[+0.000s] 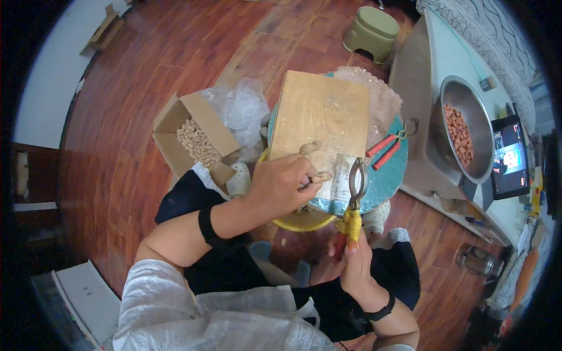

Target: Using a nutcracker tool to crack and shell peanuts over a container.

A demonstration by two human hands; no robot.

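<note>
My left hand [285, 182] holds an unshelled peanut [322, 177] between thumb and fingers, over the near part of a wooden board [327, 105]. More peanuts in the shell [311, 147] lie on the board just beyond it. My right hand [358, 263] is closed around the handles of metal pliers with rounded jaws [356, 184], wrapped in yellow tape, which point away from me beside the board's near right corner. A second pair of pliers with red handles [386, 151] rests on the teal round surface [386, 188] to the right of the board.
A cardboard box [210, 127] of unshelled peanuts stands at the left, beside a clear plastic bag [241, 105]. On the right-hand table are a steel bowl [483, 153] of shelled peanuts and a lit screen device [509, 158]. A green stool [371, 33] stands farther off.
</note>
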